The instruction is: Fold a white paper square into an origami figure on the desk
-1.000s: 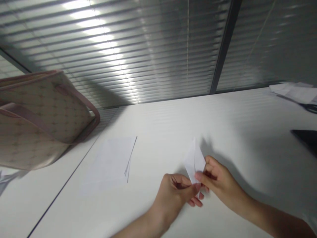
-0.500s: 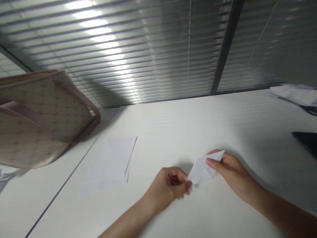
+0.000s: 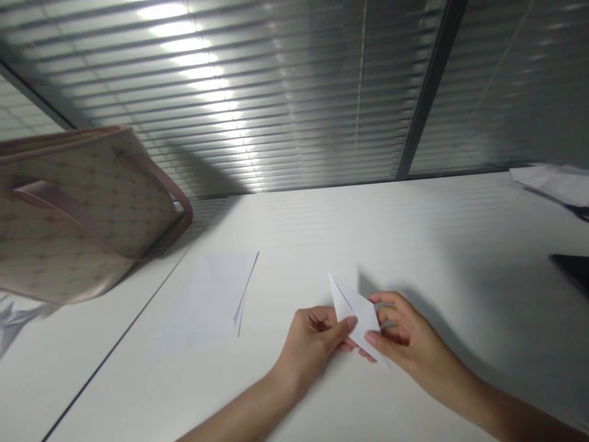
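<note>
A small piece of folded white paper [image 3: 361, 312] is held between my two hands above the white table. It is pointed at its upper left and lower right ends, and a crease or slit runs along its upper left part. My left hand [image 3: 313, 337] pinches it from the left, thumb on top and fingers partly hidden beneath. On the other side, my right hand [image 3: 405, 331] grips the right edge with the thumb in front and the fingers curled behind.
Several flat white sheets [image 3: 207, 301] lie left of my hands. A patterned bag with pink handles [image 3: 87, 215] stands at the far left. At the right are more papers [image 3: 552, 183] and a dark flat object [image 3: 573, 270]. Window blinds [image 3: 294, 92] rise behind the table [image 3: 313, 227].
The folded paper has been turned, its point swinging from upper right to upper left. My left thumb now lies on its face, and my right hand has moved lower and slightly left.
</note>
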Demonstrator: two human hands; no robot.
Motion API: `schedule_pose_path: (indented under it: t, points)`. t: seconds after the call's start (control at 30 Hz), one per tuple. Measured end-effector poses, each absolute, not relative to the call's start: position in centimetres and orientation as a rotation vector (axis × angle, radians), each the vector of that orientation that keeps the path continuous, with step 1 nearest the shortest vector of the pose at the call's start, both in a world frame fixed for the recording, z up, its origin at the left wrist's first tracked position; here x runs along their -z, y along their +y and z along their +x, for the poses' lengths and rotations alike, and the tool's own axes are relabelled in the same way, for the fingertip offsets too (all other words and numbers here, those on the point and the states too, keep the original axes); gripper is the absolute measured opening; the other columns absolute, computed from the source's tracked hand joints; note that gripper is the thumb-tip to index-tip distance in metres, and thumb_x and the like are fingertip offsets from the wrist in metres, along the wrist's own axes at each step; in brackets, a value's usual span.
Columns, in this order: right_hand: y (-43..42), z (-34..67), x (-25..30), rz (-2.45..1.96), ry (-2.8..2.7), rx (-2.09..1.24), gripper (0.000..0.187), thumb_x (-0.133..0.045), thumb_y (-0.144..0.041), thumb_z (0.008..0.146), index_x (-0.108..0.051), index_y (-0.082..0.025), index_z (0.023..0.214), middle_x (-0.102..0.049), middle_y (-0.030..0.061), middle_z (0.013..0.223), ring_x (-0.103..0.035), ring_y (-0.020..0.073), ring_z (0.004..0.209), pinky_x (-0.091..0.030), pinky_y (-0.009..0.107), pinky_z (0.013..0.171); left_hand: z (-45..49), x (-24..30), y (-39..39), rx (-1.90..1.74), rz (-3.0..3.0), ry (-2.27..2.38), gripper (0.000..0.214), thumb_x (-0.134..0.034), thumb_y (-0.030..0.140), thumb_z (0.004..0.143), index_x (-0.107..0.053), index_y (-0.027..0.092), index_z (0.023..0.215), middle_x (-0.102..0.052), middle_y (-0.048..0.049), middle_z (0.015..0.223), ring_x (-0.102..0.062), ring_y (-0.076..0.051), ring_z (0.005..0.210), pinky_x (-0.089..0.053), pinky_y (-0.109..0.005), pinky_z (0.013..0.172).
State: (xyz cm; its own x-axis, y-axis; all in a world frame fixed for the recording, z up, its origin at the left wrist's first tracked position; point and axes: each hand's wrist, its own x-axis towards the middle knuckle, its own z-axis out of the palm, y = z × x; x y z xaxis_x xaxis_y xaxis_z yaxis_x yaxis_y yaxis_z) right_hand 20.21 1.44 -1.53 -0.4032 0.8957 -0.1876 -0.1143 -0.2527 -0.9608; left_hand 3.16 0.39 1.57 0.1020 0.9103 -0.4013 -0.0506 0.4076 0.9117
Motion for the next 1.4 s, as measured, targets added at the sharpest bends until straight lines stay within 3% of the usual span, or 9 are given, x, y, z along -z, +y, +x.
schedule_pose_path:
  t: [0.27, 0.43, 0.63, 0.87, 1.0, 1.13, 1.23, 1.3, 1.4]
  points:
    - [2.2, 21.1, 1.2, -1.088, -1.443, -1.667, 0.037, -0.061, -0.039, 0.085, -0.045, -0.023, 0.113, -0.056, -0.0051, 0.067, -0.056, 0.0132, 0.062, -0.043, 0.026, 0.058, 2.4, -1.9, 0.5, -0.619, 0.947, 1.181, 0.04, -0.083, 0.049, 0.058, -0.072, 0.01, 0.059, -0.068, -0.0077, 0.055, -0.061, -0.015, 0.048, -0.049, -0.024, 0.049]
    - [2.0, 20.8, 1.6, -1.048, -1.336, -1.639, 0.042, -0.063, -0.038, 0.084, -0.04, -0.026, 0.117, -0.056, -0.0063, 0.068, -0.056, 0.0119, 0.058, -0.043, 0.024, 0.052, 2.5, -1.1, 0.8, -0.752, 0.923, 1.226, 0.043, -0.078, 0.054, 0.064, -0.068, 0.013, 0.07, -0.067, -0.0036, 0.059, -0.059, -0.012, 0.048, -0.049, -0.023, 0.048]
    - [2.1, 20.8, 1.9, -0.989, -1.343, -1.712, 0.048, -0.065, -0.031, 0.083, -0.038, -0.025, 0.122, -0.06, -0.0064, 0.069, -0.058, 0.0118, 0.06, -0.048, 0.026, 0.059, 2.4, -0.8, 0.8, -0.896, 0.928, 1.258, 0.041, -0.075, 0.052, 0.07, -0.062, 0.013, 0.071, -0.063, -0.0002, 0.059, -0.057, -0.011, 0.052, -0.047, -0.022, 0.052]
    - [2.8, 21.1, 1.6, -1.105, -1.391, -1.738, 0.024, -0.067, -0.039, 0.08, -0.059, -0.017, 0.088, -0.063, -0.0006, 0.07, -0.055, 0.0119, 0.061, -0.044, 0.025, 0.056, 2.7, -0.9, 0.4, -0.9, 1.016, 1.247, 0.037, -0.069, 0.049, 0.078, -0.06, 0.013, 0.075, -0.062, -0.0004, 0.06, -0.055, -0.01, 0.053, -0.046, -0.022, 0.055]
    - [3.0, 21.1, 1.7, -1.087, -1.391, -1.729, 0.027, -0.066, -0.042, 0.08, -0.059, -0.017, 0.086, -0.063, -0.0008, 0.067, -0.055, 0.0117, 0.059, -0.044, 0.025, 0.056, 2.7, -0.4, 0.5, -0.885, 1.13, 1.272, 0.033, -0.06, 0.045, 0.086, -0.056, 0.014, 0.078, -0.058, 0.0012, 0.06, -0.057, -0.011, 0.051, -0.048, -0.023, 0.053]
    - [3.0, 21.1, 2.4, -1.142, -1.386, -1.658, 0.028, -0.068, -0.041, 0.078, -0.056, -0.019, 0.09, -0.061, -0.0031, 0.064, -0.055, 0.0114, 0.055, -0.043, 0.024, 0.052, 2.4, 0.2, 0.3, -0.892, 1.348, 1.352, 0.029, -0.055, 0.042, 0.09, -0.052, 0.017, 0.104, -0.06, 0.0, 0.072, -0.059, -0.014, 0.05, -0.051, -0.027, 0.045]
    - [3.0, 21.1, 3.2, -1.205, -1.427, -1.525, 0.025, -0.066, -0.036, 0.08, -0.052, -0.021, 0.095, -0.059, -0.0046, 0.064, -0.054, 0.0113, 0.054, -0.043, 0.023, 0.049, 1.9, 0.3, 0.0, -0.935, 1.612, 1.39, 0.03, -0.065, 0.033, 0.085, -0.057, 0.021, 0.111, -0.061, -0.0095, 0.105, -0.064, -0.022, 0.085, -0.056, -0.039, 0.073]
    - [3.1, 21.2, 3.6, -1.222, -1.476, -1.431, 0.023, -0.063, -0.033, 0.082, -0.049, -0.023, 0.098, -0.058, -0.005, 0.065, -0.054, 0.0113, 0.054, -0.042, 0.022, 0.048, 1.6, 0.2, -0.1, -0.909, 1.783, 1.318, 0.02, -0.066, 0.028, 0.085, -0.065, 0.022, 0.103, -0.062, -0.0095, 0.114, -0.059, -0.025, 0.106, -0.048, -0.043, 0.093]
    - [3.2, 21.4, 4.0, -1.229, -1.565, -1.27, 0.023, -0.062, -0.028, 0.083, -0.046, -0.025, 0.099, -0.057, -0.0044, 0.072, -0.055, 0.0116, 0.058, -0.045, 0.023, 0.052, 1.4, -0.1, -0.1, -0.734, 2.159, 1.134, 0.027, -0.064, 0.03, 0.088, -0.066, 0.02, 0.112, -0.066, -0.0086, 0.12, -0.056, -0.025, 0.117, -0.042, -0.041, 0.104]
